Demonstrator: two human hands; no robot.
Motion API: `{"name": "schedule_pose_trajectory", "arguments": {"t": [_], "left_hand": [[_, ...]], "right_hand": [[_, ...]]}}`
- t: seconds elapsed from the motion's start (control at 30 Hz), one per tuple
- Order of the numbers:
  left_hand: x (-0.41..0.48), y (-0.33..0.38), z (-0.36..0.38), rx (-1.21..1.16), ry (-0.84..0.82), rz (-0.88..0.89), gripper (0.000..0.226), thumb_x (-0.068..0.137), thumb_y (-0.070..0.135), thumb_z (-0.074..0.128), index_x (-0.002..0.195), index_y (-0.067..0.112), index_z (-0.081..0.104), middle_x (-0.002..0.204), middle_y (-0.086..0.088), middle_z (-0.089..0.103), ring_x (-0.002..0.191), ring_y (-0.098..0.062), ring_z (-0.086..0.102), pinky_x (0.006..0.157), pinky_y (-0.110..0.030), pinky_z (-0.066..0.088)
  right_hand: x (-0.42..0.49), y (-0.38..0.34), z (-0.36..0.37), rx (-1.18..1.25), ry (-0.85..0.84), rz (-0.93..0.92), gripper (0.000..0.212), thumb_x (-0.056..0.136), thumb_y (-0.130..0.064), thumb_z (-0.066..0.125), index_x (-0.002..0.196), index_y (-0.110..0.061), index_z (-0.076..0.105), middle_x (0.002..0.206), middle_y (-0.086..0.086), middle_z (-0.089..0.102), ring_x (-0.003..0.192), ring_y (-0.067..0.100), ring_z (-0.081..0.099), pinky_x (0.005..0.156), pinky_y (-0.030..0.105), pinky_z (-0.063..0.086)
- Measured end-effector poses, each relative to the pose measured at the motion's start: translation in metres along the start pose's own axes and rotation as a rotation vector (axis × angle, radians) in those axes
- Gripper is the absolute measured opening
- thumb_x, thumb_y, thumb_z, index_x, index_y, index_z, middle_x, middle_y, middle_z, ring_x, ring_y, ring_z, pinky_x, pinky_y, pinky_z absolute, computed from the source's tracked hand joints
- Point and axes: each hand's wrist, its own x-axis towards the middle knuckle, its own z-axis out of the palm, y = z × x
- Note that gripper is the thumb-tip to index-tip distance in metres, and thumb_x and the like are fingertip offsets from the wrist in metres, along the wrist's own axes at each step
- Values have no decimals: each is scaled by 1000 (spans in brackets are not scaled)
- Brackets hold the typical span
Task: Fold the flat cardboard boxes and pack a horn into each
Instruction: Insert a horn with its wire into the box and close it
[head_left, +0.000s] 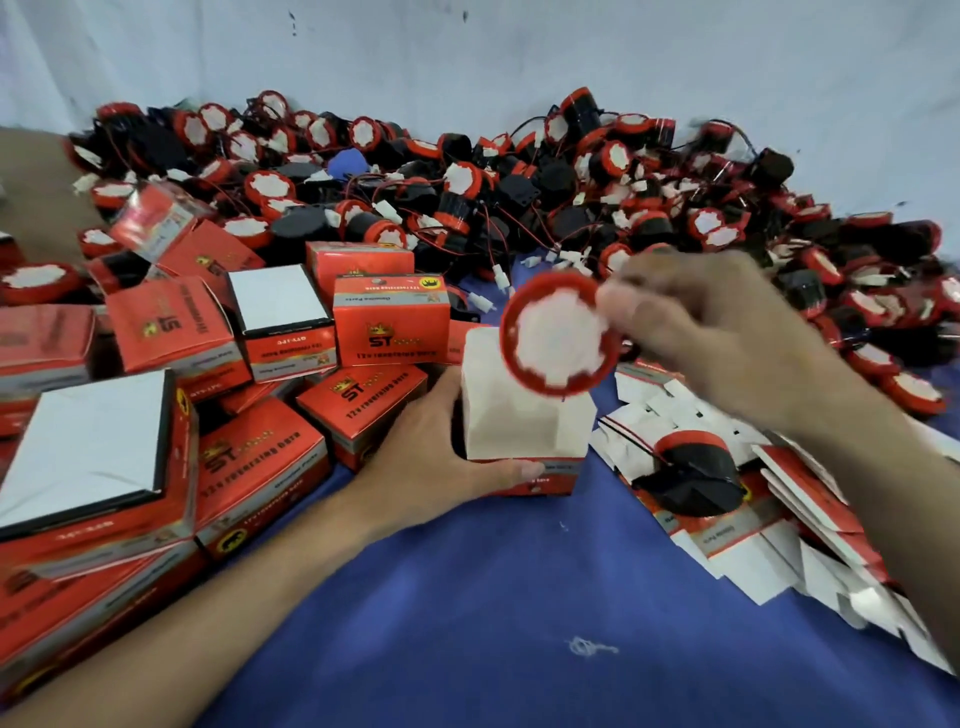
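Though blurred, round red-rimmed horn (558, 338) over square, white-flapped cardboard box (514, 421).

Blue cloth (467, 597), horns (519, 176) (heaped), boxes (260, 462), flat blanks (779, 564)

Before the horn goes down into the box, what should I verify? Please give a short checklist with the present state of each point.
1. Left hand grips the open box: ok.
2. Box flaps stand up, not folded shut: ok.
3. Right hand holds the horn by its rim: ok.
4. Horn is over the box's top: ok.
5. Horn's wire tucked away: cannot tell, not visible.
6. Box bottom closed: cannot tell, it rests on the blue cloth.
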Motion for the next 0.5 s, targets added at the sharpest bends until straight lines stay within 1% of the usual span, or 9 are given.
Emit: {"name": "schedule_pose_trajectory", "arguments": {"t": [0.07, 0.1, 0.13, 0.2, 0.27, 0.33, 0.4, 0.43, 0.5], "left_hand": [[-1, 0, 1, 13, -26, 16, 80, 59, 33, 91, 125, 33, 46, 121, 14, 61, 113, -1, 56, 99, -31, 47], [-1, 1, 1, 32, -30, 20, 78, 57, 38, 91, 121, 37, 46, 118, 16, 62, 111, -1, 57, 97, -31, 47], [-1, 1, 0, 50, -31, 13, 76, 55, 44, 88, 118, 38, 46, 116, 17, 62, 108, 0, 58, 95, -30, 48], [0, 0, -1, 44, -32, -2, 74, 56, 46, 86, 118, 33, 48, 115, 18, 61, 107, 2, 57, 94, -31, 49], [0, -1, -1, 45, -43, -2, 75, 59, 41, 89, 121, 29, 48, 116, 18, 61, 107, 4, 57, 94, -31, 49], [-1, 0, 1, 74, -58, -1, 75, 60, 42, 88, 121, 28, 47, 116, 19, 60, 107, 4, 56, 94, -32, 49], [-3, 3, 1, 55, -88, -8, 70, 65, 49, 83, 120, 26, 46, 116, 17, 61, 108, 2, 57, 94, -34, 49], [-4, 4, 1, 14, -100, -13, 64, 70, 52, 77, 120, 25, 46, 116, 16, 62, 109, 1, 58, 94, -35, 49], [-6, 7, 1, -66, -105, -27, 54, 79, 53, 61, 120, 20, 47, 115, 13, 64, 112, -2, 57, 96, -36, 47]], "right_hand": [[-1, 7, 22, -270, -110, -22, 46, 84, -64, 42, 89, -25, 67, 53, -7, 48, 52, 15, 43, 51, 31, 31], [-4, 12, 33, -413, -163, -34, 47, 87, -61, 36, 102, -27, 66, 62, -8, 56, 61, 20, 50, 55, 33, 32], [-7, 16, 43, -550, -182, -38, 47, 91, -56, 29, 109, -30, 63, 76, -8, 63, 72, 24, 56, 58, 34, 35], [-8, 22, 50, -681, -187, -79, 45, 100, -44, 21, 111, -30, 62, 96, -4, 67, 86, 27, 61, 63, 38, 46], [-5, 26, 51, -724, -188, -64, 40, 102, -39, 28, 108, -28, 65, 95, -3, 65, 89, 27, 62, 60, 36, 47], [-7, 28, 59, -751, -173, -37, 53, 101, -44, 17, 104, -27, 68, 97, -5, 57, 102, 21, 56, 60, 30, 35], [-10, 29, 69, -859, -238, -35, 69, 94, -40, 0, 106, -29, 67, 92, -7, 46, 111, 19, 48, 60, 26, 29], [-12, 30, 70, -904, -257, -27, 69, 93, -39, -1, 104, -30, 66, 87, -7, 40, 109, 20, 48, 55, 24, 27], [-13, 31, 69, -971, -248, 80, 50, 100, -40, 17, 98, -29, 65, 82, -7, 32, 97, 21, 55, 46, 25, 15]]}}
